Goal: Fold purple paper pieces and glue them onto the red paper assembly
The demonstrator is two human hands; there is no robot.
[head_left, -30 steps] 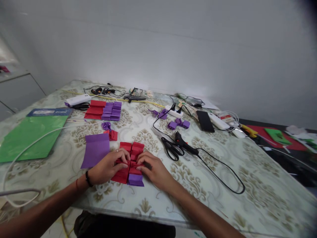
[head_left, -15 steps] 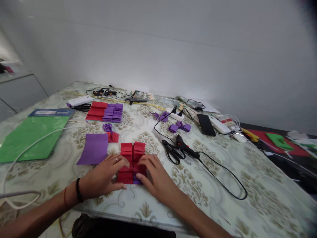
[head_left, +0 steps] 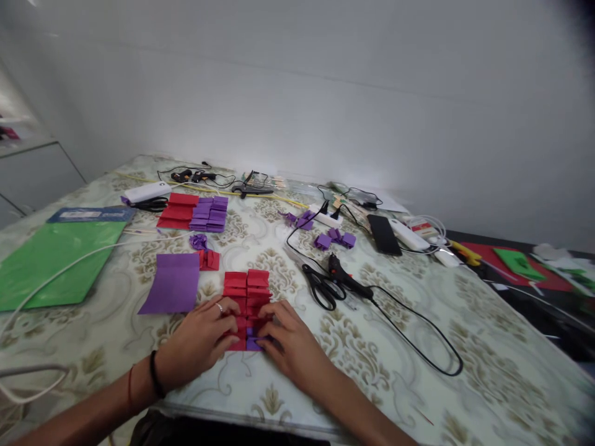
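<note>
Flat on the table in front of me lies a folded red paper piece [head_left: 246, 298], pleated in two columns side by side. Its lower right part shows purple paper [head_left: 253, 342]. The fingers of my left hand [head_left: 199, 328] are bent and grip the paper's left edge, with the thumb near its lower part. On the opposite side, my right hand [head_left: 296, 341] has its thumb and fingers closed on the right edge, beside the purple part. The fingertips cover both edges. Just left of the piece rests a purple paper sheet [head_left: 173, 283].
Black scissors [head_left: 323, 288] and a glue gun [head_left: 346, 277] with its cord lie to the right. Behind are pleated red paper [head_left: 177, 210], pleated purple paper [head_left: 209, 214], purple bows [head_left: 334, 238] and a power strip [head_left: 326, 217]. Green sheets [head_left: 65, 263] lie left, a phone [head_left: 384, 235] right.
Both hands have shifted slightly lower along the folded paper, and their fingers have closed in on its edges. More of the purple part shows now. The view has tilted a little.
</note>
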